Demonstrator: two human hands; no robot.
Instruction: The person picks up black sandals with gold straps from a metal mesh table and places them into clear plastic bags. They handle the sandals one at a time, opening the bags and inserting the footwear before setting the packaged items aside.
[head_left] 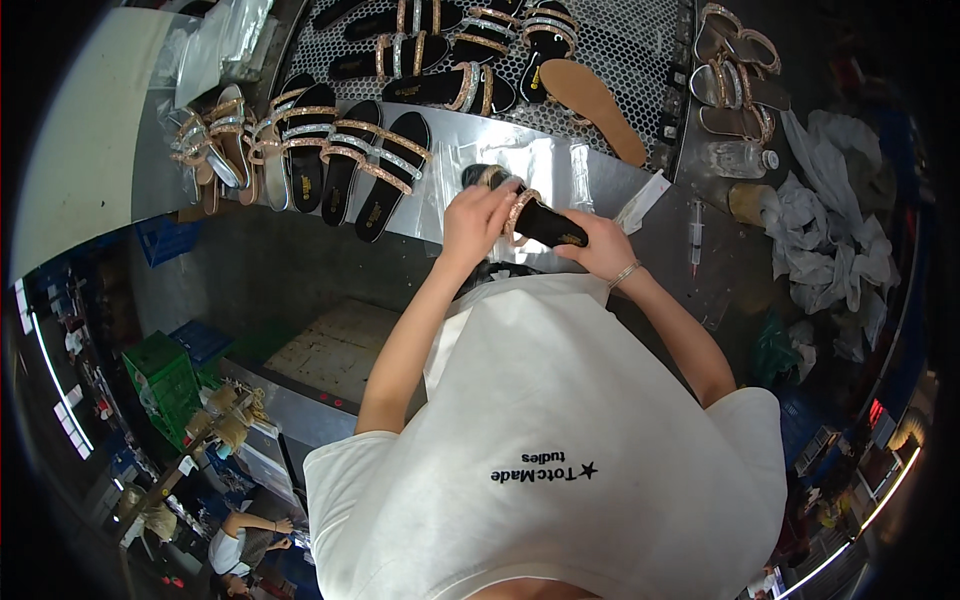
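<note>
A black-soled slide sandal [548, 224] with glittery straps is held over the metal bench edge in front of me. My right hand [598, 246] grips its heel end, thumb on the insole. My left hand [477, 222] is closed at the strapped end, its fingertips against the straps and partly smeared. Just beyond those fingers a dark piece [482, 176] shows, too unclear to name. Clear plastic sheeting [535, 160] lies shiny under the work. On the left, several finished-looking sandals [352, 160] with rose, silver and gold straps stand in a row along the bench edge.
More sandals lie on a perforated metal surface [625, 60] at the back, beside a loose tan sole [592, 105]. On the right are a clear bottle [738, 159], a syringe [696, 238], a tape roll [748, 203] and crumpled plastic [825, 240]. A green crate [163, 385] stands lower left; another person [245, 545] sits behind.
</note>
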